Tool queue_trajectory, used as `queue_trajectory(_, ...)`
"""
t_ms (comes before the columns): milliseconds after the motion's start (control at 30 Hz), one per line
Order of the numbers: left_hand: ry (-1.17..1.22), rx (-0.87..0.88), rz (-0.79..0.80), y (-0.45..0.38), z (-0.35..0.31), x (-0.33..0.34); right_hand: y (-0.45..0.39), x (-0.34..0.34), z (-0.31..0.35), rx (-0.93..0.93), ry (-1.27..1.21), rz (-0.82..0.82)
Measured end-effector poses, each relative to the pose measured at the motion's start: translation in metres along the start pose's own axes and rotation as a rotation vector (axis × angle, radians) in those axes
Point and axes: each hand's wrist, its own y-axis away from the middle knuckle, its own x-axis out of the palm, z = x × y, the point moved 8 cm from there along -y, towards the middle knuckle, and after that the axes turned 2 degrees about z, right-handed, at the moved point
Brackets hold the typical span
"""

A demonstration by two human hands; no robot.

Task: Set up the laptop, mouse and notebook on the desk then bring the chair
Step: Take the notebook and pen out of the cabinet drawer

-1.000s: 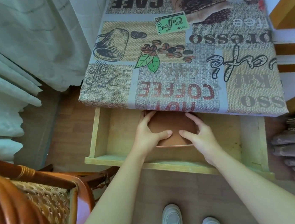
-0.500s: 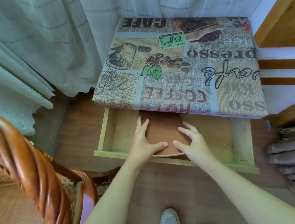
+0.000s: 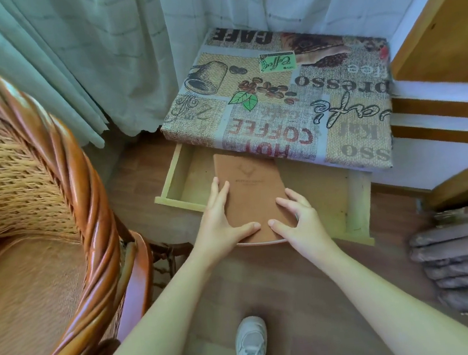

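A: Left to right. Wicker chair [image 3: 34, 219] fills the left side, close beside the open drawer [image 3: 357, 206]. Curtain [image 3: 100, 61] behind it.

B: Hands?

A: Left hand [image 3: 222, 223] lies flat on the notebook [image 3: 251, 193], fingers spread along its left edge, thumb across the near end. Right hand [image 3: 298, 218] is on the near right corner, fingers bent, thumb towards the other thumb. Both are pressing or pinching the cover; neither is closed around it.

B: Where's the notebook exactly?

A: Brown cover, lengthwise in the drawer. Far end is tucked under the overhanging desk [image 3: 291, 102] edge with the coffee-print cloth. Near end sticks out past the drawer's front rail, over the floor [image 3: 269, 285].

B: So, pulling it out. Risks?

A: My read: the grip is mostly friction on the top face. If the fingers don't get under the near edge, it slips and drops to the floor, near the shoe [image 3: 252, 349].

B: Far end?

A: Lifting too early could catch it on the cloth overhang. Slide clear first, then lift.

B: Chair?

A: Tight on the left. The left elbow may hit the armrest when drawing back. The drawer left open would also block the chair coming in.

B: Laptop, mouse?

A: Not in view. The desk top shows only the cloth.
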Motion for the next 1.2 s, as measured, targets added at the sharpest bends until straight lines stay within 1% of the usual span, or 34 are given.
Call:
queue_trajectory(200,-0.033,0.076,-0.039,0.018,-0.048,-0.024,0.018,-0.024,0.044,-0.073,-0.033,-0.002)
queue_trajectory(333,-0.066,0.138,-0.055,0.001,-0.084,-0.038,0.004,-0.045,0.075,-0.100,-0.048,-0.049)
queue_trajectory(433,-0.086,0.159,-0.064,-0.025,-0.101,-0.040,-0.018,-0.060,0.086,-0.109,-0.022,-0.097)
queue_trajectory(600,-0.133,0.181,-0.032,-0.082,-0.106,-0.028,-0.061,-0.077,0.079,-0.069,0.047,-0.137)
queue_trajectory(867,-0.196,0.225,0.127,-0.175,-0.090,0.000,-0.130,-0.082,0.053,0.036,0.113,-0.242)
queue_trajectory(933,-0.244,0.253,0.159,-0.193,-0.087,0.006,-0.145,-0.084,0.051,0.027,0.157,-0.278)
queue_trajectory(1000,-0.331,0.293,0.155,-0.208,-0.085,0.013,-0.156,-0.088,0.049,0.022,0.190,-0.317)
queue_trajectory(1133,-0.598,0.326,0.058,-0.227,-0.085,0.025,-0.170,-0.095,0.044,0.002,0.268,-0.368)
queue_trajectory(1200,-0.672,0.333,0.025,-0.232,-0.085,0.028,-0.174,-0.098,0.041,0.004,0.313,-0.385)
